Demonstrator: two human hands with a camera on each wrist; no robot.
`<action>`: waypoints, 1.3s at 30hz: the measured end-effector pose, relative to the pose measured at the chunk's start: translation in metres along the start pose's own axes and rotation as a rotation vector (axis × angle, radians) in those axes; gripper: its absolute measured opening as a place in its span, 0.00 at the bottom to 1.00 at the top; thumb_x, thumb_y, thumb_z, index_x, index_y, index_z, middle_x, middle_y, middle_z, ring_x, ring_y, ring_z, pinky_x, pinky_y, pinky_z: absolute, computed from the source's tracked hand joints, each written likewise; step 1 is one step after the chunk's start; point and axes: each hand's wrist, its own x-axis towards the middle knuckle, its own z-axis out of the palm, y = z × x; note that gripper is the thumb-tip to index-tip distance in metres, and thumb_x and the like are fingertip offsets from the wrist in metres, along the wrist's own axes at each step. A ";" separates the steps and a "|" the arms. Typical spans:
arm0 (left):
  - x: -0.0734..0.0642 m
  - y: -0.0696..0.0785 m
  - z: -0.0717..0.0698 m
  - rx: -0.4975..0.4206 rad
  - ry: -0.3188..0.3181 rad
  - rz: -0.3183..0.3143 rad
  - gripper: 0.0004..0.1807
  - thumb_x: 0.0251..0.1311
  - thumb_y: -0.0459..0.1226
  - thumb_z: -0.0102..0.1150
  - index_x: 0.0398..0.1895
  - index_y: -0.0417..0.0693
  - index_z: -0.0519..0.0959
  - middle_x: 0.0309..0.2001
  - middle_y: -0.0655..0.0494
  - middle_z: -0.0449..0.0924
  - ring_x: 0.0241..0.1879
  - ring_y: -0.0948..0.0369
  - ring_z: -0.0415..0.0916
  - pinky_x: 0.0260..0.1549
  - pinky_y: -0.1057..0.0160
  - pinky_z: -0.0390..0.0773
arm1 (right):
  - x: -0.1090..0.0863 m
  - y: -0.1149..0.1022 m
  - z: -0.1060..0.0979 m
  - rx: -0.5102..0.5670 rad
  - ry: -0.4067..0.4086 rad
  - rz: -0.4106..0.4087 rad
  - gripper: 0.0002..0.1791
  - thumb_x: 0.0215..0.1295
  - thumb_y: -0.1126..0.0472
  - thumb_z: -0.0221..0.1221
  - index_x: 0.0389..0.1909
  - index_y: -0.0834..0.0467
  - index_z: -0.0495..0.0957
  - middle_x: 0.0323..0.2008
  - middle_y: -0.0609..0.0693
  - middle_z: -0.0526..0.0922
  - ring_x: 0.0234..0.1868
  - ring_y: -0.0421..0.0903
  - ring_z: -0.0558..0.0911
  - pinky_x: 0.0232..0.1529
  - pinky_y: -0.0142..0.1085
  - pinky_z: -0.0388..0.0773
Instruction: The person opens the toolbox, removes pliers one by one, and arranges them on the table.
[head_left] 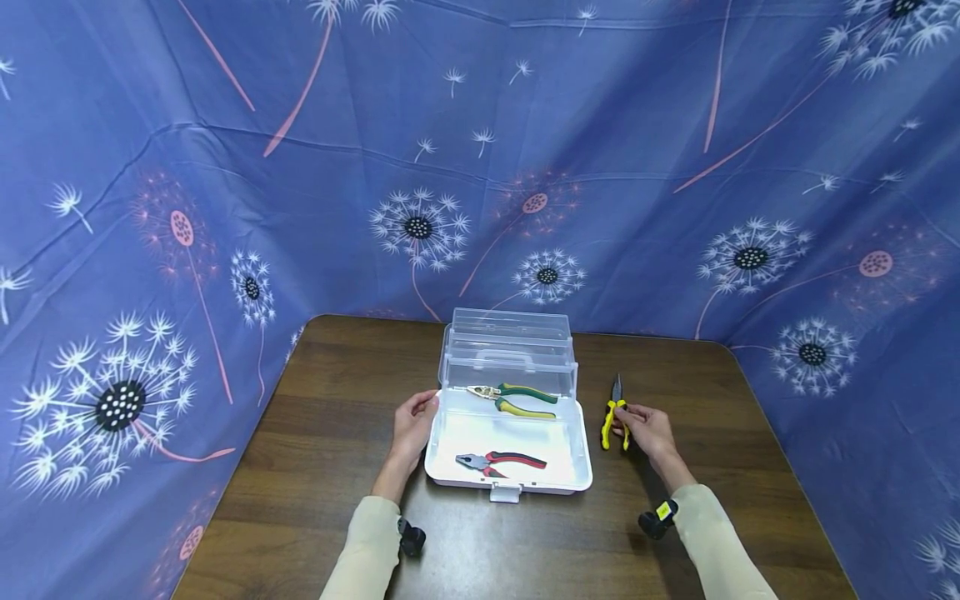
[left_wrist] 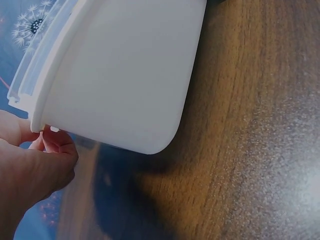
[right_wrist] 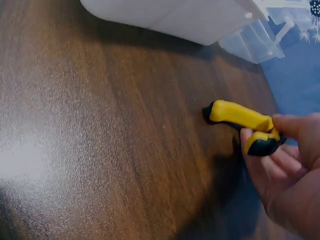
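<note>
A white toolbox with its clear lid swung up stands mid-table. My left hand pinches the rim at the box's left side; in the left wrist view the fingers curl under the edge of its white wall. Right of the box, my right hand holds yellow-and-black needle-nose pliers by a handle, jaws pointing away from me. The right wrist view shows the yellow handles between thumb and fingers, close over the table. In the box lie green-and-yellow pliers and red-and-black pliers.
The brown wooden table reaches back to a blue dandelion-print cloth that hangs behind and on both sides. A white latch juts from the box's front. The raised lid leans back near the cloth.
</note>
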 end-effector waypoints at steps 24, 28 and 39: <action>0.003 -0.001 -0.002 0.014 -0.005 -0.030 0.18 0.75 0.32 0.56 0.59 0.26 0.77 0.48 0.35 0.81 0.44 0.55 0.77 0.39 0.67 0.78 | -0.014 -0.005 0.004 -0.589 0.203 -0.142 0.21 0.69 0.54 0.65 0.48 0.71 0.82 0.37 0.61 0.85 0.33 0.53 0.80 0.30 0.41 0.71; 0.004 -0.002 -0.001 0.017 0.004 -0.036 0.16 0.74 0.32 0.56 0.58 0.28 0.78 0.46 0.39 0.82 0.42 0.58 0.77 0.38 0.68 0.78 | -0.015 -0.007 0.003 -0.600 0.199 -0.166 0.20 0.70 0.56 0.63 0.50 0.71 0.81 0.38 0.62 0.85 0.37 0.57 0.81 0.35 0.46 0.74; 0.004 -0.004 -0.003 0.023 0.008 -0.041 0.17 0.74 0.34 0.57 0.59 0.31 0.79 0.51 0.36 0.81 0.46 0.54 0.77 0.42 0.65 0.79 | -0.017 -0.032 0.005 -0.524 0.201 -0.289 0.14 0.71 0.62 0.62 0.47 0.70 0.80 0.40 0.63 0.87 0.43 0.60 0.85 0.46 0.49 0.78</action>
